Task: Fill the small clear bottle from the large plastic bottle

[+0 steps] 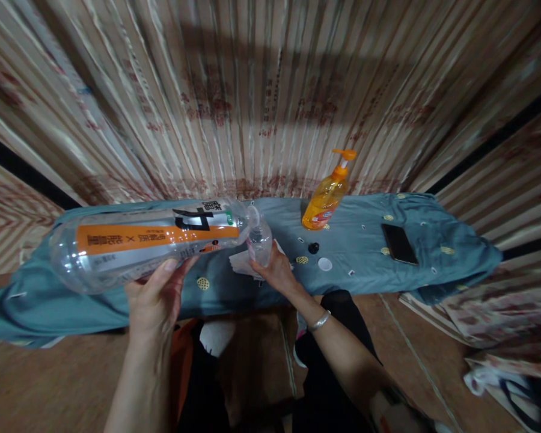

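My left hand point(160, 288) is closed on a large clear plastic bottle point(148, 240) with an orange and silver label. The bottle lies tilted nearly level, its neck pointing right. My right hand point(275, 267) is closed around a small clear bottle point(259, 240) standing roughly upright. The two mouths meet or almost meet; whether they touch I cannot tell. Under the small bottle lies a white paper or tissue point(241, 263) on the cloth. Right of my right hand are a small black cap point(313, 248) and a round white lid point(325, 264).
A pump bottle of orange liquid point(324, 201) stands toward the back of the blue-green cloth-covered surface point(351, 240). A dark phone point(400, 243) lies to the right. Striped curtains point(270, 108) hang behind and at both sides. A bag point(523, 391) sits on the floor at lower right.
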### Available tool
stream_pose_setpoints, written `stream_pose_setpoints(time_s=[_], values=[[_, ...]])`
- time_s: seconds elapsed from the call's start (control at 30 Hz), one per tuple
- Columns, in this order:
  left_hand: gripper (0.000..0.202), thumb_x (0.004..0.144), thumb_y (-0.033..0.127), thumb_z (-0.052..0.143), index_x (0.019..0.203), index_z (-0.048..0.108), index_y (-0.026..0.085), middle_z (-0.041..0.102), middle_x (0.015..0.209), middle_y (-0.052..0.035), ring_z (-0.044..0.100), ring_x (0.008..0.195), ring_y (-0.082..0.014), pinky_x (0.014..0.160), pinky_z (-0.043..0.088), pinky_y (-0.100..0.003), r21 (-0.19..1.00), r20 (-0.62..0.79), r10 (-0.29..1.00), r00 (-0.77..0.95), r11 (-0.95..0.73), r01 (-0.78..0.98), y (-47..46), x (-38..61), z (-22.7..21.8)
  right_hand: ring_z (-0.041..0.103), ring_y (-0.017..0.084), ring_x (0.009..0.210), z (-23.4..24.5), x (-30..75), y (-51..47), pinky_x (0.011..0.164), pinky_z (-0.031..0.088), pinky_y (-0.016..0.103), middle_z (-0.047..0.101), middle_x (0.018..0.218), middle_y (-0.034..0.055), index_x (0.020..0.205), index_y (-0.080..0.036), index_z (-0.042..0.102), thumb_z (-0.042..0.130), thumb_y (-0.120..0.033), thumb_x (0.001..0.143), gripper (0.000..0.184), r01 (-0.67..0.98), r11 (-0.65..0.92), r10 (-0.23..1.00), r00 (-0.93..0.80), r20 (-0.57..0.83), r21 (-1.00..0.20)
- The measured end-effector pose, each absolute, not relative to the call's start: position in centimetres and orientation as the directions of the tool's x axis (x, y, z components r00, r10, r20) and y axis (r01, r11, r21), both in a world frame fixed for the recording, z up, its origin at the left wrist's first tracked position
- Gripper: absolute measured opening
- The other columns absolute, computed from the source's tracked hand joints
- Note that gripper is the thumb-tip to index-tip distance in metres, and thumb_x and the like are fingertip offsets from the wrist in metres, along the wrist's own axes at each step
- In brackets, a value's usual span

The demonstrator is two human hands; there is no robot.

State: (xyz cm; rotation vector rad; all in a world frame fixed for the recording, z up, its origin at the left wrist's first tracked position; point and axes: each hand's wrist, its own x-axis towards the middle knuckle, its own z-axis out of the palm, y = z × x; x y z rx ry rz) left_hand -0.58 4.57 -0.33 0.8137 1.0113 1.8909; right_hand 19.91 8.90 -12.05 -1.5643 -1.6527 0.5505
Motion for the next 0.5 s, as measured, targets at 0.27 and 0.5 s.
stream_pose_setpoints(time_s=[0.27,0.5], values=[[0.045,0.049,0.035,0.097,0.090,0.078,0.030,0.080,0.109,-0.0038,0.073,0.105,-0.0323,0.084,0.065,-0.045,0.874,0.135,0.877,-0.461,-0.324,-0.362,4.54,-0.57,-0.22,0.076,0.030,0.107,-11.58,19.90,8.79,0.093,0.061,0.042,0.076,0.116,0.0129,0.137,-0.016,0.054,0.077,-0.033,0.081,0.063,0.658,0.135,0.972,0.056,0.227,-0.741],[0.039,0.050,0.032,0.097,0.082,0.076,0.028,0.080,0.100,-0.0029,0.074,0.103,-0.0311,0.084,0.066,-0.044,0.869,0.128,0.879,-0.459,-0.322,-0.375,4.54,-0.57,-0.31,0.076,0.032,0.106,-11.21,19.86,8.67,0.093,0.061,0.047,0.076,0.115,0.0130,0.138,-0.016,0.054,0.077,-0.032,0.080,0.065,0.640,0.124,0.976,0.059,0.210,-0.758]])
